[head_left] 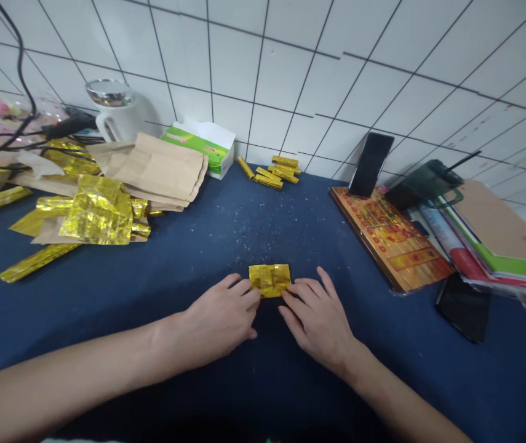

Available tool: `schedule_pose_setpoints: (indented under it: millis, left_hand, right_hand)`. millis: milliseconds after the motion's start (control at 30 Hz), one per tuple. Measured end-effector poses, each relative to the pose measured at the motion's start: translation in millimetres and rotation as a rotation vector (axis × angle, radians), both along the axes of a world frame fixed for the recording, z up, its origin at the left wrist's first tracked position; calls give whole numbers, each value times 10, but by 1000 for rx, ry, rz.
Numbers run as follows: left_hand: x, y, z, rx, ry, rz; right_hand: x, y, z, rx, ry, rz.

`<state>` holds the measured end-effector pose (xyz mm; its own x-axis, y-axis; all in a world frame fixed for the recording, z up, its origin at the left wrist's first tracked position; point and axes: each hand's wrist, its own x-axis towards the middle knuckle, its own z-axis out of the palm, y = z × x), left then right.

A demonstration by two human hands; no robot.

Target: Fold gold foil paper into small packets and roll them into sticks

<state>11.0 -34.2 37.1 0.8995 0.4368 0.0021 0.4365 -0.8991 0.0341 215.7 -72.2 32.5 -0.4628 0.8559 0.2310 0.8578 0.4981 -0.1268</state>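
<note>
A small folded piece of gold foil paper [270, 279] lies on the dark blue table cloth [226, 234] in front of me. My left hand [219, 320] rests palm down, its fingertips pressing the piece's left edge. My right hand [317, 317] lies flat too, fingers spread, with the fingertips on the piece's lower right edge. Neither hand lifts it. A loose heap of gold foil sheets [99, 209] and rolled gold strips lies at the left. Several finished gold folded bars [272, 171] sit by the tiled wall.
Brown paper sheets [156, 166], a green tissue box [202, 144] and a white kettle [115, 111] stand at the back left. A red-and-gold printed pack [389, 240], an upright phone [370, 163], another phone [463, 306] and stacked books [498, 246] fill the right side. Cables hang at the far left.
</note>
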Motion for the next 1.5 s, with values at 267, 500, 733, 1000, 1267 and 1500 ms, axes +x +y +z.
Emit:
schedule_pose_setpoints:
  millis: [267,500,733,1000,1267,1500]
  left_hand:
    - [-82,76,9,86,58,92]
    - [-38,-38,21,60,81,131]
    - [-48,55,-1,35,51,88]
    - [-58,162,-80,-10,-50,59]
    - [-49,184,-99,-68,-99,62]
    - [-16,175,-165,-66,-85,88]
  right_hand:
    - [-76,-58,-39,-104,29,131]
    - [-91,-55,-52,-64,30,113]
    - [-41,-2,-104,-23,49,72]
    - [-25,85,-182,-2,111,110]
    - [-52,123,-235,87,101,200]
    - [0,137,-266,147,103,271]
